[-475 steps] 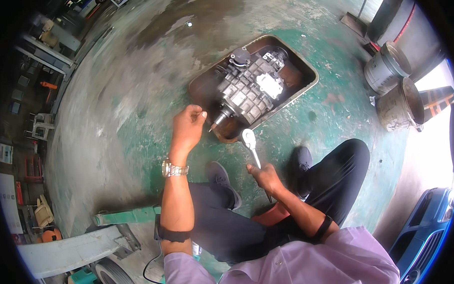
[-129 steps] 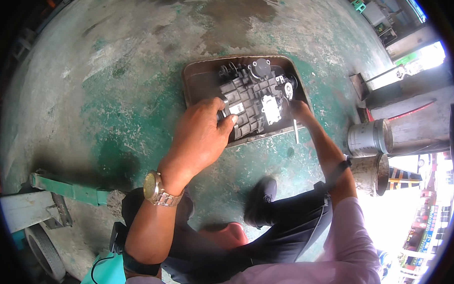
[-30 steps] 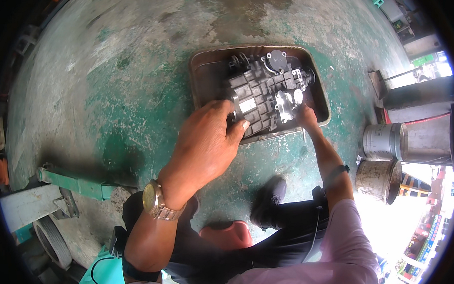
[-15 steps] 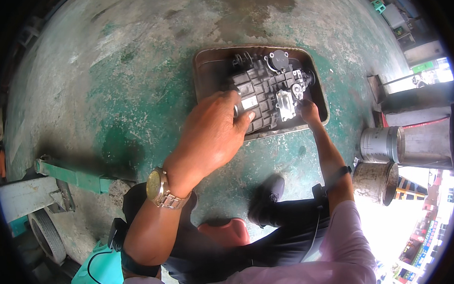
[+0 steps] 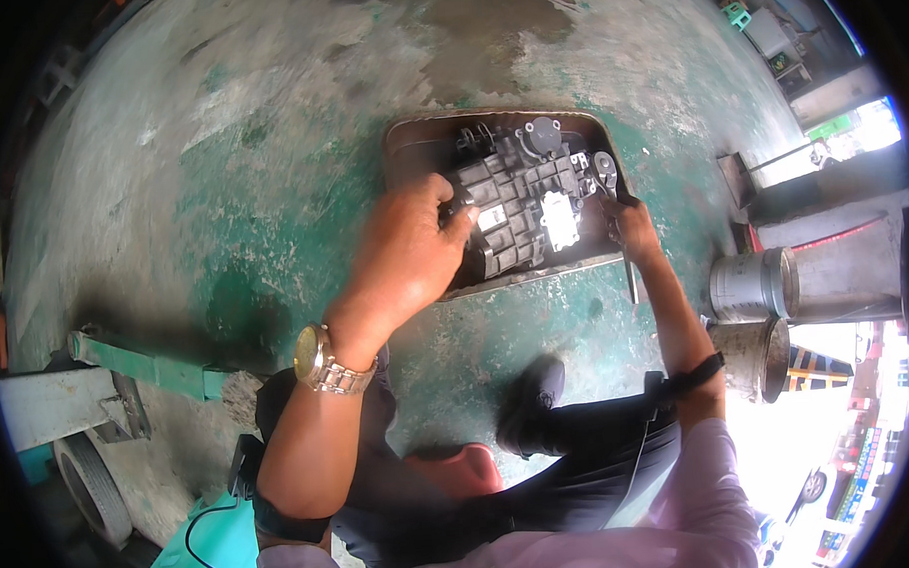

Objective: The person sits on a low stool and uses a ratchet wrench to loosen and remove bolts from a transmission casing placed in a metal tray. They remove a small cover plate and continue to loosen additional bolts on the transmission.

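Note:
A grey ribbed metal casing (image 5: 512,194), which looks like a gearbox or transmission housing, lies in a shallow brown tray (image 5: 489,116) on the floor. My left hand (image 5: 398,254) grips its near-left edge between thumb and fingers. Closed round a ratchet wrench (image 5: 605,167) is my right hand (image 5: 638,233), at the tray's right side. The wrench's round head points away from me over the casing's right end, and its handle comes out below the hand. Whether the head touches the casing, I cannot tell. A bright silver plate (image 5: 560,220) sits on the casing.
Between my legs is a red stool (image 5: 461,471). A green and white metal beam (image 5: 152,360) and a tire (image 5: 91,487) are at left, above a teal box (image 5: 208,548). Two buckets (image 5: 755,284) stand at right. The painted floor (image 5: 300,169) is worn.
My right hand has moved right and turned, bringing the ratchet wrench away from the casing's middle, with its handle now showing. My left hand keeps its grip; the view has shifted slightly.

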Demonstrator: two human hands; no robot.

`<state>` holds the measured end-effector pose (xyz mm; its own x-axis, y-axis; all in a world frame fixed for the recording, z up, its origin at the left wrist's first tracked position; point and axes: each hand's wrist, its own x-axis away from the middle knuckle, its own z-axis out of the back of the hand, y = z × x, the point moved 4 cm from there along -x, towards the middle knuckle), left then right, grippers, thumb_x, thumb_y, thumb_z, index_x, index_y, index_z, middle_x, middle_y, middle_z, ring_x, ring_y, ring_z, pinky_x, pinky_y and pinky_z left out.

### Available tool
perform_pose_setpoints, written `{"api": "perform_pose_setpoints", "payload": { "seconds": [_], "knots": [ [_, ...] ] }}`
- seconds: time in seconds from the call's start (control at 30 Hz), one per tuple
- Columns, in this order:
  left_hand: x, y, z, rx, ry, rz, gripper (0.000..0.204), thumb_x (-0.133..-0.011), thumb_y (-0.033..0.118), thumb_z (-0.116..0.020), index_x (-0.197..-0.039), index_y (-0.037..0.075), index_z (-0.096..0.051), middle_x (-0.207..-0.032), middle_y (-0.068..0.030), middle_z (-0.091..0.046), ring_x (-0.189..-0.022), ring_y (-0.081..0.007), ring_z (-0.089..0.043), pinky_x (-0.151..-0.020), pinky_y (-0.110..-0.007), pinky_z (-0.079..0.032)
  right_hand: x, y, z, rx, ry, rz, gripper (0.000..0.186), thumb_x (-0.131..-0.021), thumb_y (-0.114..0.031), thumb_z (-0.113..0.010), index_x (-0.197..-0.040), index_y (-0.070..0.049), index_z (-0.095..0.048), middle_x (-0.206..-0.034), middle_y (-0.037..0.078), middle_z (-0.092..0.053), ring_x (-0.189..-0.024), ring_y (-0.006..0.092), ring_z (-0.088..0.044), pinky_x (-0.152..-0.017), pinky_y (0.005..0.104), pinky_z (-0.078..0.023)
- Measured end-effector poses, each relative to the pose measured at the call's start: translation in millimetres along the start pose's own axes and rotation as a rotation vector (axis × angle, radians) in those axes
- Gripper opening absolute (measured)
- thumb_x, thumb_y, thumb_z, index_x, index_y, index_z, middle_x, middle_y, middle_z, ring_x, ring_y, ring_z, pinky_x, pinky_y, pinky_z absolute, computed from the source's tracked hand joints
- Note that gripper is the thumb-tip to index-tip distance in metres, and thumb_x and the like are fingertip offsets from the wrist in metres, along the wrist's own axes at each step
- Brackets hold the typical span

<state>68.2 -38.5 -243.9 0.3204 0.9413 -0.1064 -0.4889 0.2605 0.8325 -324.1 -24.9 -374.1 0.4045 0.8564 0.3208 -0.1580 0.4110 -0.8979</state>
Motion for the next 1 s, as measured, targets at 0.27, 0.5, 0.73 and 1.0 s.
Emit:
{"api": "perform_pose_setpoints", "payload": {
  "seconds": [0.27,0.5,0.73,1.0],
  "knots": [
    [3.3,-4.3,15.8,0.021,-0.025,0.022,0.028,-0.096,0.021,-0.071,-0.109,-0.003,-0.066,-0.097,-0.0139,-0.072,-0.086,-0.0191,-0.069,-0.076,-0.033,-0.055,120.1,-43.7,21.8,0.125,-0.149,-0.017,0.013,-0.097,-0.019,-0.061,-0.094,-0.007,-0.060,-0.069,-0.005,-0.045,-0.054,0.0067,-0.041,-0.047,0.0246,-0.030],
    [9.4,-8.4,12.4,0.076,-0.027,0.042,0.029,-0.096,0.023,-0.072,-0.107,-0.003,-0.068,-0.094,-0.0108,-0.072,-0.081,-0.0168,-0.067,-0.075,-0.032,-0.054,233.7,5.1,-8.5,-0.281,-0.097,-0.371,0.012,-0.095,-0.019,-0.065,-0.092,-0.009,-0.059,-0.072,-0.004,-0.048,-0.056,0.0066,-0.041,-0.048,0.0242,-0.032],
    [8.0,-14.1,4.4,-0.041,-0.053,0.005,0.036,-0.094,0.026,-0.072,-0.109,-0.006,-0.067,-0.101,-0.0244,-0.073,-0.088,-0.0335,-0.073,-0.079,-0.040,-0.057,249.3,24.9,-18.3,-0.200,-0.124,-0.383,0.015,-0.097,-0.020,-0.065,-0.092,-0.007,-0.060,-0.072,-0.004,-0.046,-0.057,0.0062,-0.039,-0.049,0.0239,-0.031],
    [12.3,3.9,-1.7,0.003,-0.097,0.031,0.033,-0.096,0.025,-0.070,-0.108,-0.005,-0.068,-0.093,-0.0130,-0.073,-0.084,-0.0174,-0.068,-0.078,-0.033,-0.054,243.0,22.3,-21.0,-0.206,-0.075,-0.364,0.023,-0.098,-0.029,-0.066,-0.094,-0.006,-0.064,-0.076,-0.002,-0.054,-0.057,0.0110,-0.048,-0.049,0.0272,-0.038]
  ]
}}
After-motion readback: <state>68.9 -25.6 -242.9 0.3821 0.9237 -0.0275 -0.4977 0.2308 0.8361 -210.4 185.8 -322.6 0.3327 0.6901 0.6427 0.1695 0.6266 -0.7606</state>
